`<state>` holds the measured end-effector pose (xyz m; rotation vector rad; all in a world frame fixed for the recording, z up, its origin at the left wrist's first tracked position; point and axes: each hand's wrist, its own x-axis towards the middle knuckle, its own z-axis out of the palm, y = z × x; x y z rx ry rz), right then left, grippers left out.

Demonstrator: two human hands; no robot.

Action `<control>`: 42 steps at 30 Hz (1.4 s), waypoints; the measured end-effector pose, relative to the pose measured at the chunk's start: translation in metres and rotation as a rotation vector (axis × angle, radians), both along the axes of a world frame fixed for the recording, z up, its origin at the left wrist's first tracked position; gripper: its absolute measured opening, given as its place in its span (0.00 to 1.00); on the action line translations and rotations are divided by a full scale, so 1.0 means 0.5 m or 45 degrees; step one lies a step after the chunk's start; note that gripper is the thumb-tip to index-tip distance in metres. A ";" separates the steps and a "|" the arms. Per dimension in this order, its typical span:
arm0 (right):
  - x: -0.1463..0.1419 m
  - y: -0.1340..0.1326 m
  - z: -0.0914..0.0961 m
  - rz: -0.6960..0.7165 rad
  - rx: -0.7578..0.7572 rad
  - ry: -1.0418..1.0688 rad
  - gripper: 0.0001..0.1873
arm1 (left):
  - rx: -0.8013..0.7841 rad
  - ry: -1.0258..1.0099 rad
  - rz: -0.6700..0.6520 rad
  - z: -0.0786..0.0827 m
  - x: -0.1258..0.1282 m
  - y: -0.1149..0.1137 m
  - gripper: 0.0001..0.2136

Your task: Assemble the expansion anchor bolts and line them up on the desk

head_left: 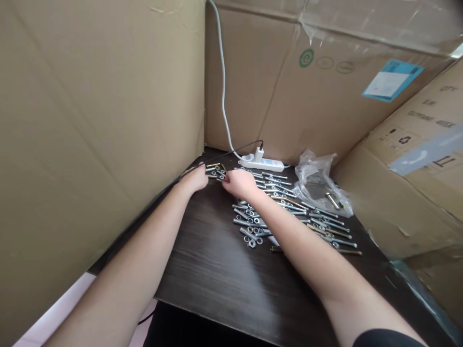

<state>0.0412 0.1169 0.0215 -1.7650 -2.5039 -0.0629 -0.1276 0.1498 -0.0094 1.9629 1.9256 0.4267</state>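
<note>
On the dark wooden table, my left hand [196,177] rests at the far left with its fingers curled beside a small group of bolts and nuts [213,166]. My right hand [240,183] is just to the right of that group, fingers bent and pinched together. A yellowish bolt [224,167] tilts up near its fingertips. What either hand grips is hidden by the fingers. Under and around my right forearm lie many silver and brassy bolts [249,222] in rows, with loose nuts and washers [252,244] among them.
A white power strip [267,164] with a plugged-in adapter lies behind the bolts. A crumpled clear plastic bag [314,173] is at the back right, beside a short bolt [332,201]. Large cardboard boxes [253,72] wall in the table, and a black cable [231,153] runs along the left.
</note>
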 end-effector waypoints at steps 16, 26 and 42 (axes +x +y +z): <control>0.052 -0.026 0.006 -0.032 0.130 0.133 0.13 | 0.036 0.152 -0.395 0.007 0.038 -0.028 0.13; 0.427 -0.078 -0.023 -0.550 0.276 0.390 0.11 | 0.236 0.160 -0.410 -0.011 0.057 -0.021 0.13; 0.714 0.113 -0.063 -0.912 0.366 0.533 0.21 | 0.242 0.213 -0.293 0.005 0.053 -0.018 0.08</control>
